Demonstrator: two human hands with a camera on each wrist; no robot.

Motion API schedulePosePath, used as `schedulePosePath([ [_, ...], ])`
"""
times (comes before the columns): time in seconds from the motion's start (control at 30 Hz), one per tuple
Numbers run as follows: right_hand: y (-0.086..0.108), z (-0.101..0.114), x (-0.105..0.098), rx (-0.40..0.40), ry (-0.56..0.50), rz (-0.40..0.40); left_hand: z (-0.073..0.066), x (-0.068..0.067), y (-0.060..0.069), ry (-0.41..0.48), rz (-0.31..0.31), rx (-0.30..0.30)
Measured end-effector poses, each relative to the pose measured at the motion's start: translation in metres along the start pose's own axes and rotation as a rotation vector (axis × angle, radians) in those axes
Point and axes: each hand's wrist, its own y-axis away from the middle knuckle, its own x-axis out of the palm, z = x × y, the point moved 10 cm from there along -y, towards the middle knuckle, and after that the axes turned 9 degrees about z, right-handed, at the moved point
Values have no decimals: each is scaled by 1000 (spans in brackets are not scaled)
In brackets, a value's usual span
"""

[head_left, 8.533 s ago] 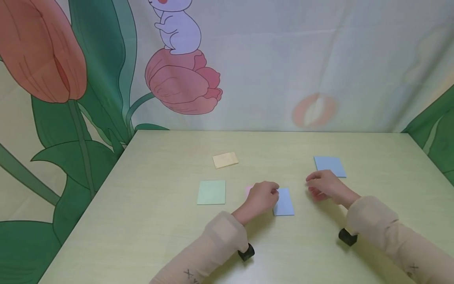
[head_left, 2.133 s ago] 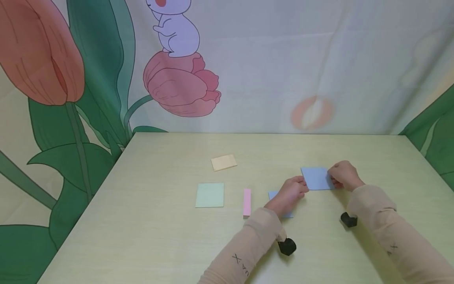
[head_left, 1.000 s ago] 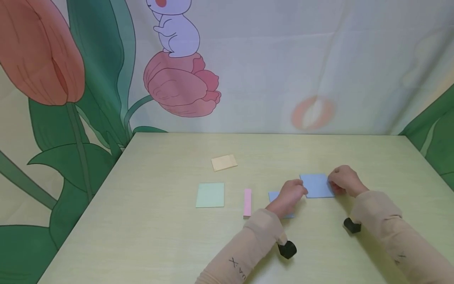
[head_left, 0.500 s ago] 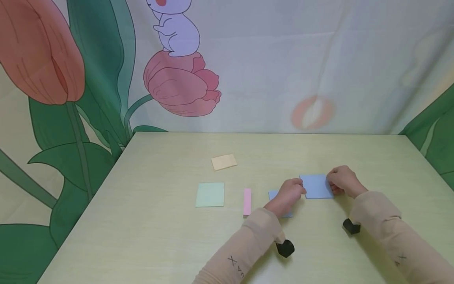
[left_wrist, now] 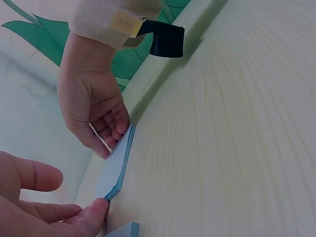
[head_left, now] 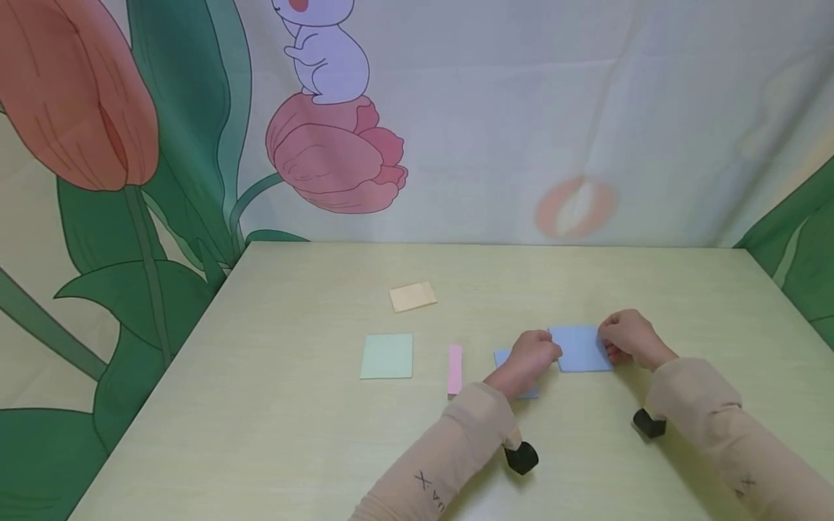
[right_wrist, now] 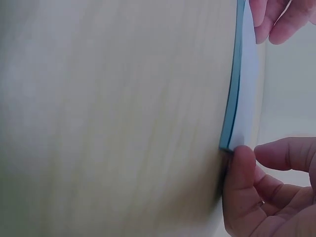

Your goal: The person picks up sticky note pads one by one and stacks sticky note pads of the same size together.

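Note:
A blue sticky note pad (head_left: 582, 349) lies on the table between my two hands. My left hand (head_left: 531, 358) holds its left edge with the fingertips. At the opposite edge, my right hand (head_left: 630, 337) grips the pad with thumb and curled fingers. The right wrist view shows the right thumb (right_wrist: 242, 168) against the pad's near corner. Beneath my left hand and partly hidden by it lies a second blue pad (head_left: 529, 395); a corner of that pad (left_wrist: 127, 230) also shows in the left wrist view.
Left of the hands lie a narrow pink pad (head_left: 455, 370), a square light green pad (head_left: 386, 356) and, farther back, a beige pad (head_left: 413, 297). A printed cloth (head_left: 469, 130) hangs behind the table (head_left: 260, 434). Black wrist cameras (head_left: 521, 458) hang under both sleeves.
The larger blue pad, earlier farther back at the right, has come left and nearer. My left hand moved right to its edge. In the last second both hands slid it slightly toward the front.

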Motion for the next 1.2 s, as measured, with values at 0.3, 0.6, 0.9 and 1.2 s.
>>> schedulePosePath([
  [0.3,3,1,6,-32,27,5,0,-4,4,-93,-36,-14],
  [0.6,8,1,12,-42,21,22,-5,-7,7,-195,-60,22],
  [0.9,7,0,13,-56,19,12,-7,-8,10,-256,-62,36],
  [1.2,9,-2,13,-53,-1,15,-7,-7,10,-268,-39,29],
])
